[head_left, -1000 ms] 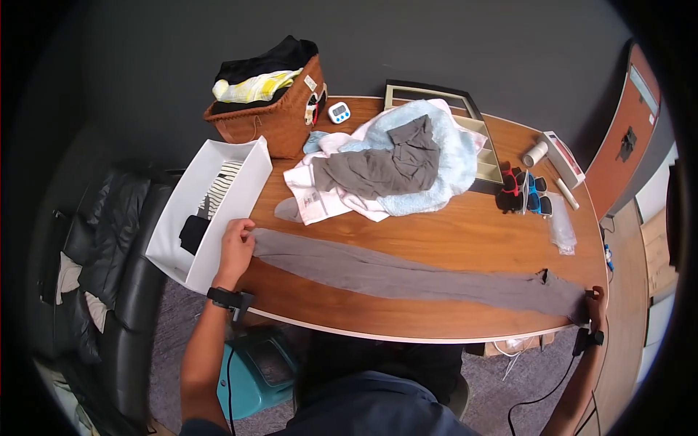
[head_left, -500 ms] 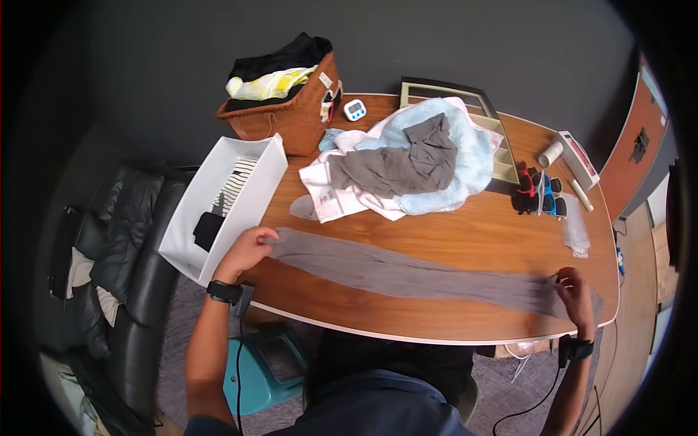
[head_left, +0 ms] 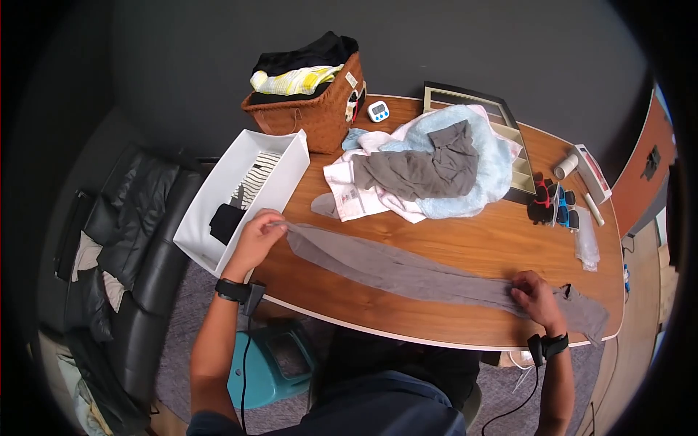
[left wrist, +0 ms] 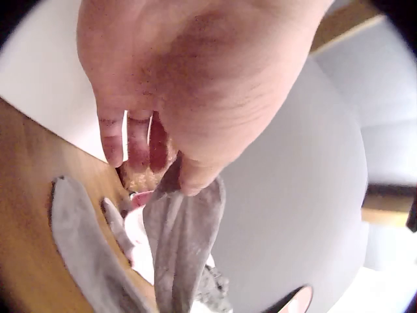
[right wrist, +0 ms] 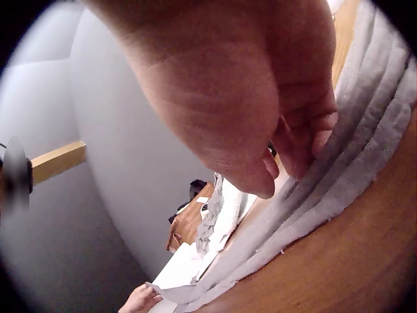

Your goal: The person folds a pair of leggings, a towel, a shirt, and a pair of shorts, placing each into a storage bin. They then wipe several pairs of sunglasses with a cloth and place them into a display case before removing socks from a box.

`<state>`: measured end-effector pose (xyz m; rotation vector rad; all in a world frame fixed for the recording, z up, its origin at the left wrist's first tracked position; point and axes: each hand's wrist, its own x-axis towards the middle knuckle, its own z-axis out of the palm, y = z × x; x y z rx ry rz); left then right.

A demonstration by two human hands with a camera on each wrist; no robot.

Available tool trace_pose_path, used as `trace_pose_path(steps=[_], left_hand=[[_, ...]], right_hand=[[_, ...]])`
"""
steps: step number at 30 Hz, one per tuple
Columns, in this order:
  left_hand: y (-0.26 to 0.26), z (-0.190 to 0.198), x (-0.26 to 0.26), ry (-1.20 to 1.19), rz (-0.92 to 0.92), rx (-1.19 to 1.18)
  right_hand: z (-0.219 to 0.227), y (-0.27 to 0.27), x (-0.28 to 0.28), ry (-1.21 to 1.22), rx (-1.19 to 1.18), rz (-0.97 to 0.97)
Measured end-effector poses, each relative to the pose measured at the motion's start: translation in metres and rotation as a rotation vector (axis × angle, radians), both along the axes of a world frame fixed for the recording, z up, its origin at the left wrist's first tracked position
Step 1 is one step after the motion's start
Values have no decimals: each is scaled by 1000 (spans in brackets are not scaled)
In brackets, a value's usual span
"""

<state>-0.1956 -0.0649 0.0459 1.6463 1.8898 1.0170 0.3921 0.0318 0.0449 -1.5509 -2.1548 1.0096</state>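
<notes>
A long strip of thin grey cloth (head_left: 407, 269) stretches across the table's front part. My left hand (head_left: 256, 244) pinches its left end between thumb and finger, beside the white bin. From that pinch in the left wrist view, the grey cloth (left wrist: 182, 251) hangs down while the other fingers stay apart. Over the strip's right part is my right hand (head_left: 536, 298), fingers bent, fingertips at the cloth. In the right wrist view a gap shows between thumb and fingers, with the folded cloth (right wrist: 313, 202) running beside them. A loose end with a dark hole lies right of this hand.
A white bin (head_left: 294, 171) with striped and black cloth stands at left, before a brown basket (head_left: 331, 123) of clothes. Behind the strip lie heaped towels (head_left: 494, 174) under a grey garment (head_left: 414, 174). Sunglasses (head_left: 542, 203) and a plastic bag (head_left: 586, 243) are at right.
My right hand has left the strip's right end and moved left along it. The left hand still holds the left end, now a little raised. The head view has shifted.
</notes>
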Motion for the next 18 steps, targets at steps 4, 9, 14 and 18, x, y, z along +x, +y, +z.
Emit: trace_pose_path(steps=[4, 9, 14, 18], left_hand=[[7, 2, 7, -881, 176, 177], [16, -37, -4, -527, 235, -41], [15, -40, -6, -230, 196, -143], [13, -41, -4, -64, 247, -164]], right_hand=[[-13, 5, 5, 48, 51, -37], [-9, 5, 1, 33, 94, -43], [-1, 3, -6, -25, 126, -9], [-4, 4, -3, -92, 238, 58]])
